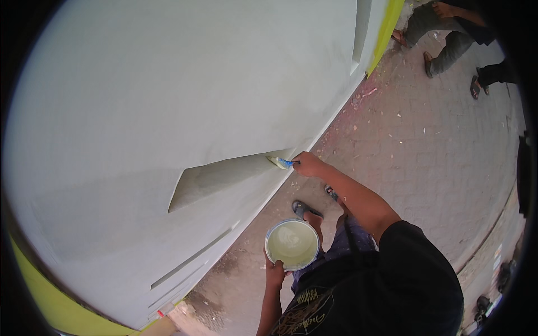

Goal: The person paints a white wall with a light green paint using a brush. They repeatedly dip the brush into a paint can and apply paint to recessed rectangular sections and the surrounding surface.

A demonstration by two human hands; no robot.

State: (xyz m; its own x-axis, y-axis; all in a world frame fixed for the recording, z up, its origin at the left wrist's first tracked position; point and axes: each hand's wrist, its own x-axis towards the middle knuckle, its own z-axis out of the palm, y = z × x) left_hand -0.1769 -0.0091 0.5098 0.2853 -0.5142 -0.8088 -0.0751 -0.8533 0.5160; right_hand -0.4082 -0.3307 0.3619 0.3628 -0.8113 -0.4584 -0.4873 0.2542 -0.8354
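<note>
A paintbrush [280, 162] with a blue handle and pale, paint-coated bristles is held in my right hand [309, 164]. Its bristles reach into the right end of a long recess [222, 174] in the white wall [189, 96]; whether they touch the surface I cannot tell. My left hand [275, 271] grips the rim and side of a round bucket [292, 245] holding pale, off-white paint. The bucket is in front of my body, a little away from the wall's foot. Some fingers of the left hand are hidden behind it.
Brick paving [403, 147] with debris and reddish stains runs along the wall. My sandalled feet [307, 209] stand near its base. At the top right are the legs of other people [452, 48]. Narrow slots [195, 255] and yellow-green painted parts [384, 38] also show on the wall.
</note>
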